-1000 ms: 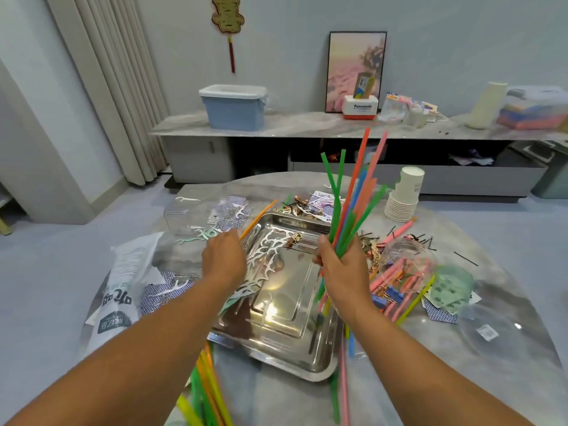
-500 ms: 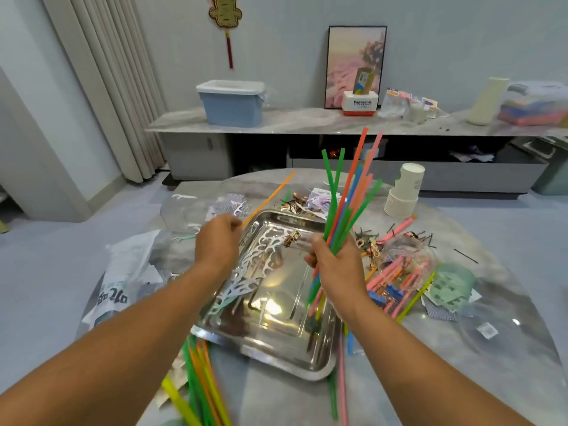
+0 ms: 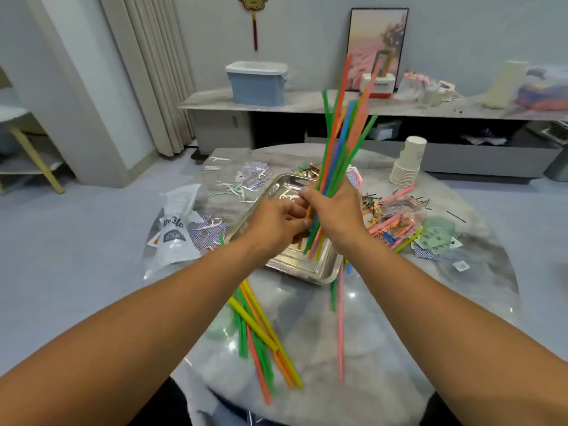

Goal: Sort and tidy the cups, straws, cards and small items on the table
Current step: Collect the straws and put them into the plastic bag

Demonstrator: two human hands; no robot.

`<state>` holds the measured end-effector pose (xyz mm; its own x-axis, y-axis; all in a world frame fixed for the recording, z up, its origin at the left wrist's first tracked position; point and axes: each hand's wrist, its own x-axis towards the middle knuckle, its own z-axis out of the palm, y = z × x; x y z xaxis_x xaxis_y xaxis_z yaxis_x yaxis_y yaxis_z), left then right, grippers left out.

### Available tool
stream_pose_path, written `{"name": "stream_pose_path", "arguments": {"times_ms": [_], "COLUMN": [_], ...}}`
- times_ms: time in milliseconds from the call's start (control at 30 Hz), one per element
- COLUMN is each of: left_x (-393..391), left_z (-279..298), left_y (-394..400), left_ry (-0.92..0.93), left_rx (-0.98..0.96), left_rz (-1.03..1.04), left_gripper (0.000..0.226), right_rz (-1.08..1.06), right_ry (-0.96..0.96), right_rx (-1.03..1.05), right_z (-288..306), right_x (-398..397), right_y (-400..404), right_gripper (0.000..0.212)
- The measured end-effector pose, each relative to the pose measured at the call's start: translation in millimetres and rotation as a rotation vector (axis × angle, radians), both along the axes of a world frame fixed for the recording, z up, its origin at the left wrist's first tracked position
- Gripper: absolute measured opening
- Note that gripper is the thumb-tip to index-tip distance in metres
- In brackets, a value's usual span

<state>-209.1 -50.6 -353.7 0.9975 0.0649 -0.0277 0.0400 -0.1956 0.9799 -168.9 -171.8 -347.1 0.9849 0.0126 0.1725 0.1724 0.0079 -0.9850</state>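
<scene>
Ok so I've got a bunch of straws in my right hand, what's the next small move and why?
Probably tuck the orange straw that your left hand pinches into the bundle of straws gripped upright in your right hand, since both meet over the metal tray. Then reach for the loose straws on the table's near side.

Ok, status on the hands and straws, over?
Right hand grips upright straw bundle. Left hand pinching an orange straw into it. Loose straws nearside.

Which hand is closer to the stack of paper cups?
Right. The right hand grips straws just left of the paper cups; the left hand sits farther left, over the metal tray.
</scene>
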Motion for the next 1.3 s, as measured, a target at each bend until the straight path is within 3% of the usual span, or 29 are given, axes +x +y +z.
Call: {"name": "stream_pose_path", "arguments": {"times_ms": [100, 167, 267, 333, 467, 600, 767, 967, 1100, 1300], "left_x": [-26.5, -49.7, -85.1, -98.8, -109.3, -112.9, -99.1, -69.8, -62.6, -61.3], "left_z": [-17.8, -34.4, -51.0, -50.2, -49.1, -59.3, -37.8, -27.4, -62.7, -77.2], "left_y": [2.6, 13.2, 44.7, 63.9, 75.5, 75.9, 67.8, 26.5, -16.9, -26.3], "left_ry": [0.020, 0.067, 0.185, 0.312, 0.467, 0.530, 0.366, 0.182, 0.071, 0.038], "left_rx": [0.094, 0.221, 0.663, 0.948, 1.237, 1.254, 1.258, 0.899, 0.983, 1.056], "left_rz": [0.105, 0.182, 0.196, 0.133, 0.010, -0.099, -0.062, -0.150, -0.250, -0.126], "left_gripper": [0.007, 0.027, 0.063, 0.080, 0.080, 0.074, 0.064, 0.072, 0.065, 0.074], "right_rz": [0.098, 0.168, 0.287, 0.322, 0.282, 0.278, 0.248, 0.182, 0.137, 0.180], "right_ry": [-0.025, -0.013, 0.053, 0.082, 0.147, 0.174, 0.188, 0.173, 0.159, 0.136], "right_rx": [-0.065, -0.165, -0.282, -0.353, -0.389, -0.374, -0.319, -0.302, -0.402, -0.469], "right_z": [1.3, -1.5, -10.6, -16.9, -22.8, -21.6, -18.3, -18.1, -18.0, -15.3], "right_x": [-12.9, -17.0, -25.0, -30.1, -35.9, -35.3, -28.8, -20.4, -16.0, -23.3], "right_y": [2.6, 1.6, 1.6, 4.1, 3.4, -4.3, -14.5, -26.5, -40.8, -51.1], "right_gripper": [0.024, 0.031, 0.041, 0.036, 0.019, 0.018, 0.010, 0.010, 0.013, 0.009]}}
